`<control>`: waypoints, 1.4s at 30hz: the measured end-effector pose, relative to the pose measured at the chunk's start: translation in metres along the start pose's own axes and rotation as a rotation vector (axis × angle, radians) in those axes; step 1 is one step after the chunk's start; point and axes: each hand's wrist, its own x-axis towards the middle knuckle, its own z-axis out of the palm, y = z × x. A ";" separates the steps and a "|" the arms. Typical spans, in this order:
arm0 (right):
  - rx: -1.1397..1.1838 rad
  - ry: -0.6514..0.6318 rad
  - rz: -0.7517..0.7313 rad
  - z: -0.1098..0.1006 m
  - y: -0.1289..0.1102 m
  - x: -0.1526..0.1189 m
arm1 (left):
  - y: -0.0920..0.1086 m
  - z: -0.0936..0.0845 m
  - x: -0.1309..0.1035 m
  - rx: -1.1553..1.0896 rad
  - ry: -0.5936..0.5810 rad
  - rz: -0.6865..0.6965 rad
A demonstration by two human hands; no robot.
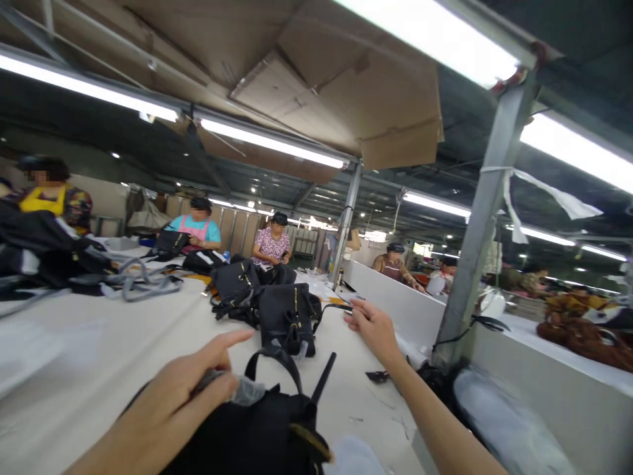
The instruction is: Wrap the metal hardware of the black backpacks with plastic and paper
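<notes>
A black bag (247, 429) with a looped top handle and an upright strap end lies at the bottom centre. Over its left part is my left hand (192, 389), index finger stretched out, with a crumpled piece of clear plastic (247, 390) by the thumb. Farther forward, my right hand (370, 326) is closed around the end of a thin black strap (339, 306). That strap runs to the right side of a second black bag (287, 316), which has a gold zip and stands upright on the white table (208, 330).
Another black bag (235, 280) stands behind. Black bags (49, 244) and grey straps (143, 280) lie at the left. Several people sit farther back. A metal post (487, 198) and a white partition (395, 290) stand right, near clear plastic (504, 422).
</notes>
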 end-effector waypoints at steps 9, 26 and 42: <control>0.085 -0.346 -0.615 0.008 -0.172 -0.127 | 0.036 -0.008 -0.002 -0.041 -0.165 0.246; 0.771 -0.482 0.275 0.042 -0.204 -0.128 | 0.031 0.008 -0.032 -0.013 0.040 0.590; 1.192 -0.254 0.198 0.035 -0.195 -0.142 | 0.029 -0.008 -0.024 -0.210 -0.095 0.504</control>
